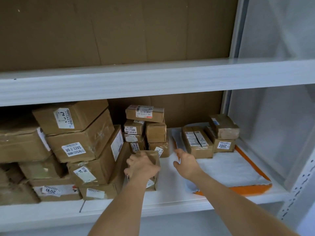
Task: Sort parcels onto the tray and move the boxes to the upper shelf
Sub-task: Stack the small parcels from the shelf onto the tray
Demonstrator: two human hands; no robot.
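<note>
Brown cardboard everywhere on the lower shelf (170,201), stacked tight at the left and middle. Left hand (142,165) is on a small box (150,158) standing at the near edge of the middle stack; its fingers (130,163) curl over the box's top and left side, gripping it, prob. to lift it clear. That box stands upright, touching a bigger carton (102,167) on its left, w/ a pile of small boxes (144,130) just behind.

Right hand (186,163) hovers to the right, fingers relaxed and slightly spread, holding nothing, over the near-left edge of the orange tray (252,189). Looks ready to steady or take the box. Tray is lined w/ a white sheet (230,167) and carries a few parcels at its far end: a taped pair (197,142), and one labelled 2002 (224,145) w/ another box (224,127) on top. They sit pushed to the back, which leaves the near half of the tray free.

Room: upper shelf (153,80) shows nothing on it in view, cardboard backing behind. Its thick front lip overhangs the lower bay, so any box going up must come out toward the near side first, then up past that lip. Right upright post (298,184) bounds the tray side; left side is walled by cartons.
</note>
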